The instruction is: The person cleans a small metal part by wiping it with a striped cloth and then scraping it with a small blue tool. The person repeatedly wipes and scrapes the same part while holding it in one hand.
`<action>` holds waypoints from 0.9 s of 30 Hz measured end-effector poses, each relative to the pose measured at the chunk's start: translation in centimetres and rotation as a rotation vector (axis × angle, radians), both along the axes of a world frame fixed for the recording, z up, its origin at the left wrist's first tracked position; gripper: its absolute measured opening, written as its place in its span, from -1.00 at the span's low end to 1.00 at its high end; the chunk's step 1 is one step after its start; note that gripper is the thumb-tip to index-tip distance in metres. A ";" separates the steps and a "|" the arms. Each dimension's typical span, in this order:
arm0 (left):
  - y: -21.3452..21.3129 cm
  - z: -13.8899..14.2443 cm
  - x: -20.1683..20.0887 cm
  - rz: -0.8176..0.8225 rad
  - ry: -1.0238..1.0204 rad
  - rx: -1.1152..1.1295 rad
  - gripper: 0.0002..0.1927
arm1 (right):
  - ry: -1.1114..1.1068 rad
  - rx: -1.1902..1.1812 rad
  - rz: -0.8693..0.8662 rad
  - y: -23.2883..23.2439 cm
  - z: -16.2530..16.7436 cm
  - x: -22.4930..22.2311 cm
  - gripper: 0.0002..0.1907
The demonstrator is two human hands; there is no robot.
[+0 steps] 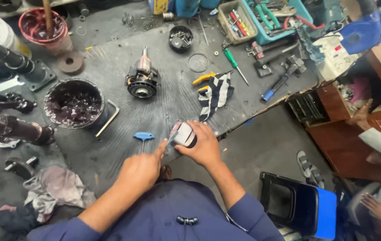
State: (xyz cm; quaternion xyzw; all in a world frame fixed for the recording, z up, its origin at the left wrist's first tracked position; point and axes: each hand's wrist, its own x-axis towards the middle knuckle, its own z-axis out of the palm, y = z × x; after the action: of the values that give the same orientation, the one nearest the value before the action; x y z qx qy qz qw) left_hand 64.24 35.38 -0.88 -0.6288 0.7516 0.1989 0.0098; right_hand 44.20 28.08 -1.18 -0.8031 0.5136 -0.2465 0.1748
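Right hand (204, 145) half hides a grey part (183, 134); left hand (141, 169) touches it.

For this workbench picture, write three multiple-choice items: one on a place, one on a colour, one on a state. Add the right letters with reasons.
1. Where is the blue T-handled key?
A. inside the teal tool tray
B. on the dark mat just beyond the left hand
C. on the floor

2. What colour is the handle of the screwdriver beside the striped cloth?
A. green
B. red
C. white

3. What does the right hand do?
A. rests flat and empty
B. grips a small grey part
C. hangs off the bench

Answers: 1 B, it lies by the left fingertips; 2 A, the handle is green; 3 B, the fingers wrap the part.
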 end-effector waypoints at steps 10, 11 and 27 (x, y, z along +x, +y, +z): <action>0.7 -1.4 -0.5 -0.053 -0.089 -0.027 -0.13 | -0.004 -0.005 -0.023 0.2 0.0 0.1 -0.11; 0.8 -1.4 -0.5 -0.062 -0.124 -0.016 -0.12 | -0.020 -0.006 -0.028 0.3 0.0 0.2 -0.13; -1.0 -1.4 -0.4 -0.130 -0.053 -0.237 -0.07 | -0.036 -0.033 -0.019 0.2 -0.4 0.2 -0.13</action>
State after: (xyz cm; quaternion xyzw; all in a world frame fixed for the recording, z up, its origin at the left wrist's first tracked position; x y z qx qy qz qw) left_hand 63.87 34.39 -2.33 -0.5805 0.8085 0.0909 -0.0319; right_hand 44.37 28.31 -1.62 -0.7964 0.5136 -0.2712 0.1685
